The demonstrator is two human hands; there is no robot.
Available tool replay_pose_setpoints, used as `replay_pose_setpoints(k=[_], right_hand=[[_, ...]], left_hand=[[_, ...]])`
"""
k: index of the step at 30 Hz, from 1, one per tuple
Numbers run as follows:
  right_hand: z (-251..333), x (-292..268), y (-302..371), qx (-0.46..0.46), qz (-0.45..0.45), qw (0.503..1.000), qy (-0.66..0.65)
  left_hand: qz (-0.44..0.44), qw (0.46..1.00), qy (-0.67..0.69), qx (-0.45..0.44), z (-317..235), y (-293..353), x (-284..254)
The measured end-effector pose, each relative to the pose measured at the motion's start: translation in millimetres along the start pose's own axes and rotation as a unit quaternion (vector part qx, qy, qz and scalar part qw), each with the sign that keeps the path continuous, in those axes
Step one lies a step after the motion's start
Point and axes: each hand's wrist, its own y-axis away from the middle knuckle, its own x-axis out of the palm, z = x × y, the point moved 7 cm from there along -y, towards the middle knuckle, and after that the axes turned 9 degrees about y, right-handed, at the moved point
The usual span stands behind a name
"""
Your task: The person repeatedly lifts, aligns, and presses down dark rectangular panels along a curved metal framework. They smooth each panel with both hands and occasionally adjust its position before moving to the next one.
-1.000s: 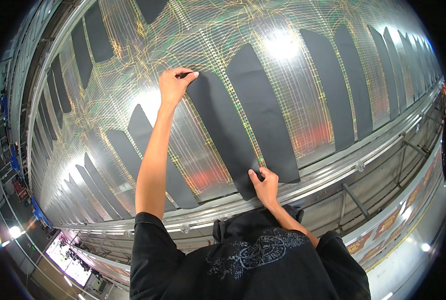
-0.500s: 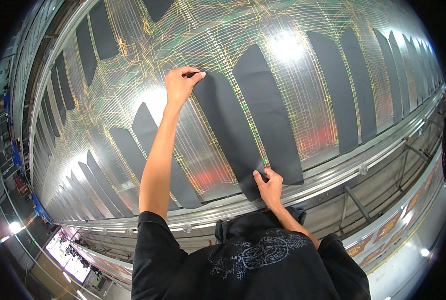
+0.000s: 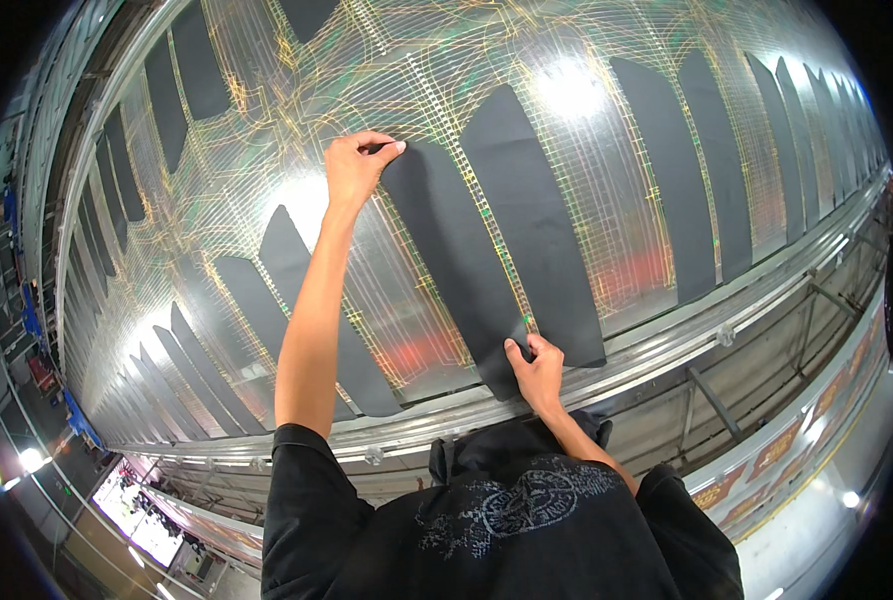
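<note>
Between my hands stretches a long black fabric panel (image 3: 436, 230) over a shiny table printed with fine yellow and green lines. My left hand (image 3: 358, 165) pinches its far left corner between thumb and fingertips. At the near end, my right hand (image 3: 538, 372) pinches the panel's right edge by the table's front rim. A shadow runs down the panel's left part, and I cannot tell how much of it touches the surface. Close on its right lies a second black panel (image 3: 531, 210), flat, with a pointed far end; a narrow lined strip separates the two.
The lined metal table (image 3: 621, 230) curves away to both sides, with more black panels (image 3: 656, 160) lying in pairs along it. Others lie along the far side. A metal rail (image 3: 666, 340) with round knobs edges the front, and a framework of bars (image 3: 716, 405) sits below.
Both hands keep their pinch on the panel. The whole view has shifted very slightly, with the hands and panel a little further left; little else differs.
</note>
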Motion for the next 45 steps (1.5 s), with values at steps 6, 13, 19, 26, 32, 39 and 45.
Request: replay_pose_setpoints(k=[6, 13, 19, 26, 32, 39, 45], right_hand=[[-10.3, 7.6, -0.8, 0.006, -0.001, 1.0, -0.027], [-4.4, 2.6, -0.7, 0.018, 0.009, 0.999, -0.025], [-6.4, 4.8, -2.7, 0.005, 0.001, 1.0, -0.028], [-6.0, 4.7, -3.3, 0.007, 0.005, 0.999, -0.034], [-7.3, 5.4, -3.5, 0.002, 0.004, 1.0, -0.021], [-2.2, 2.7, -2.4, 0.012, -0.001, 1.0, 0.008], [-3.0, 4.6, -2.5, -0.017, -0.023, 0.999, 0.028]], left_hand=[[0.012, 1.0, 0.008, -0.004, -1.4, 0.3, 1.2], [0.004, 1.0, -0.005, -0.024, -1.4, 0.2, 1.3], [0.003, 1.0, -0.002, -0.015, 2.8, -2.1, 1.4], [0.011, 1.0, -0.016, -0.009, -0.2, -1.8, 2.4], [0.001, 1.0, -0.024, 0.002, 0.4, -1.4, 0.9], [-0.034, 0.992, -0.096, 0.07, -8.9, 5.1, 2.9], [-0.101, 0.919, -0.291, 0.244, -37.0, 36.4, 13.4]])
